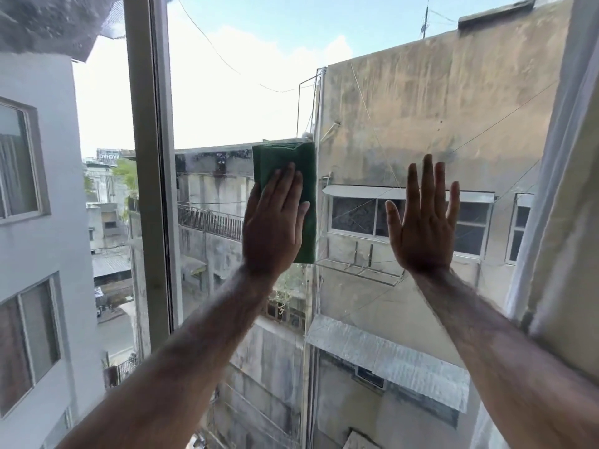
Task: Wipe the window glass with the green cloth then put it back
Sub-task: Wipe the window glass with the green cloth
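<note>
Both arms reach up from the bottom of the frame toward the window glass (372, 124), which fills the middle and right of the picture; the left hand (272, 225) lies flat, fingers straight and together, palm pressing the green cloth (306, 176) against the pane just left of centre; the cloth is folded into a tall rectangle, its top edge and right side showing above and beside the hand, its lower corner hanging past the heel of the palm; it is pinned under the palm rather than gripped in a fist. The right hand (424, 228) is to the right of centre, well apart from the cloth, fully open with fingers spread and pointing up, holding nothing; its palm faces the pane, though whether it touches the glass cannot be told. A pale window frame (152, 157) runs upright through the left of the picture, just left of the cloth; a white curtain (551, 176) hangs along the right edge. Through the glass, a stained concrete building (437, 102) stands in the upper right, a grey building (35, 189) with windows at the far left, and bright cloudy sky at top centre.
</note>
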A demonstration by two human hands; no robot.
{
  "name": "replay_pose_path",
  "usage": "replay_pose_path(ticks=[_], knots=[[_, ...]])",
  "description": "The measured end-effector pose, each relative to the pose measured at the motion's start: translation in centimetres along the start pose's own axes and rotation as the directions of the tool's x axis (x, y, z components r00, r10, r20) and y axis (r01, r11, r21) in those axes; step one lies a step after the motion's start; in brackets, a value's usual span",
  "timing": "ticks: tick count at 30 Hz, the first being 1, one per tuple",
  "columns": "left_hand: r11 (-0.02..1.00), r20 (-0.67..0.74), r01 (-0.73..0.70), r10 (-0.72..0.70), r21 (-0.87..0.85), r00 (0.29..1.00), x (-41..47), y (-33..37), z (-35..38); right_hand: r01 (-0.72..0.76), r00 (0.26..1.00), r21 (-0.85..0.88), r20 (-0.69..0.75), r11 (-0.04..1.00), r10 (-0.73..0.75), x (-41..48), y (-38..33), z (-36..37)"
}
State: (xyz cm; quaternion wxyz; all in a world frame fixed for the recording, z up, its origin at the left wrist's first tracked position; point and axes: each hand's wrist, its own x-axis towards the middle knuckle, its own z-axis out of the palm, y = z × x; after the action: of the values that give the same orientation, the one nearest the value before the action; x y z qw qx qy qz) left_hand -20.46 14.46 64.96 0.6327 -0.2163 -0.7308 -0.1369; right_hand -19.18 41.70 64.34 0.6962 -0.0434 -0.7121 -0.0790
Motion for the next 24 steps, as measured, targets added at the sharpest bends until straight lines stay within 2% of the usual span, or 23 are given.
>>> replay_pose_path(ticks=[2,7,10,13,16,21,24], knots=[[1.000,-0.023,0.008,-0.008,0.009,1.000,1.8,-0.9,-1.9,0.003,1.000,0.010,0.014,1.000,-0.004,0.0,-0.1,-0.1],[0.999,0.085,-0.030,0.029,0.013,0.996,5.6,-2.4,-4.8,-0.008,1.000,0.011,0.020,1.000,0.007,0.1,-0.4,-0.5],[0.996,0.091,0.065,-0.071,0.067,0.993,6.5,-2.7,-5.4,-0.001,1.000,0.001,0.015,1.000,0.001,0.2,-0.3,-0.4],[0.985,0.163,0.170,-0.172,0.030,0.971,7.2,-3.2,-5.6,0.001,1.000,0.005,0.018,1.000,-0.001,0.2,-0.1,-0.3],[0.982,0.181,0.186,-0.190,0.039,0.965,7.7,-3.0,-5.2,-0.004,1.000,0.013,0.015,1.000,0.003,0.1,-0.1,0.0],[0.964,0.204,0.257,-0.239,-0.065,0.949,7.4,-2.3,-5.2,-0.018,0.992,0.067,0.124,0.998,0.010,0.4,-0.7,-1.5],[0.907,0.285,0.354,-0.286,-0.229,0.915,7.7,-2.8,-5.6,-0.157,0.971,0.172,0.205,0.973,0.121,1.3,-2.4,-3.8]])
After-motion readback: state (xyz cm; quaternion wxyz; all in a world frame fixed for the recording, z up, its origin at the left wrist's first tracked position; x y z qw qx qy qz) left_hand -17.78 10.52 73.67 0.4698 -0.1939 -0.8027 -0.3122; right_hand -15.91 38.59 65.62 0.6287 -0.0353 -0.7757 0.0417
